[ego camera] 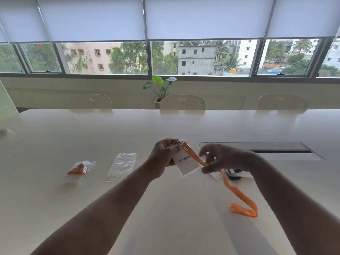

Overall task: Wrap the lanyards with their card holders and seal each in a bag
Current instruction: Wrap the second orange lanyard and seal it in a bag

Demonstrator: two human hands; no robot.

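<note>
Nearest me, the tail of the orange lanyard (243, 208) lies folded in a loop on the table (165, 208), towards its near right part, and the strap runs up from there to my hands. My left hand (165, 155) has its fingers curled round the top of the card holder (186, 163), by the metal clip, holding it tilted above the table; the card reads "V.Kohli" as far as I can make out. My right hand (219, 159) pinches the strap between thumb and forefinger just beside the card's lower right corner, the other fingers loosely spread.

I judge I am at the start of the wrapping step for this set: the strap crosses the card's face once, and most of its length is slack on the table. The next move, as I see it, calls for winding the strap round the card under light tension, with the left grip steady so the card does not twist.

Towards the left of the table sits a clear bag (79, 171) with an orange lanyard bundled inside on its card; whether it is sealed I cannot tell. Just right of it lies a flat plastic bag (122, 167), or perhaps a small stack, apparently empty. Behind my right hand, more cards (217, 174) and something dark lie half hidden.
</note>
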